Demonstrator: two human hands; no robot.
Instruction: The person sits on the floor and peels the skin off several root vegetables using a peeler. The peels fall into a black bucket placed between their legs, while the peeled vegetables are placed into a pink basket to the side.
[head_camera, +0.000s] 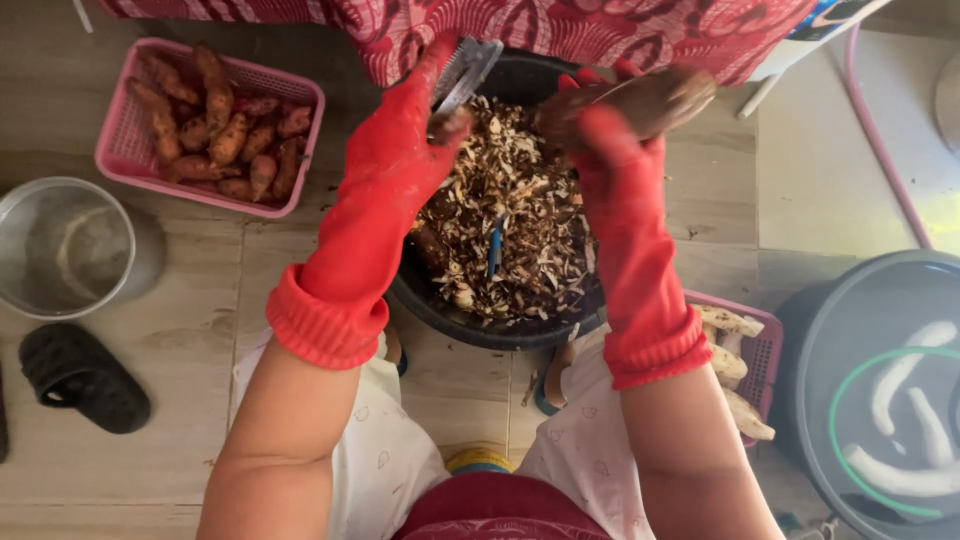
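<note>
the left hand (400, 150) in a red glove grips a peeler (462, 70); the right hand (610, 150) holds a brown root (640, 100) above the far rim of the black basin (500, 330) of peelings.

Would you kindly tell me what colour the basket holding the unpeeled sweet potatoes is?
Pink; the basket shows clearly in the head view, upper left.

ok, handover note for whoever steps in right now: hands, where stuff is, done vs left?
Left hand, red glove: grips a metal peeler.
Right hand, red glove: holds a brown root above the black basin of peelings.
Done: peeled roots in the pink basket at right, more in the water tub.
Left: unpeeled roots in the pink basket at left.
</note>
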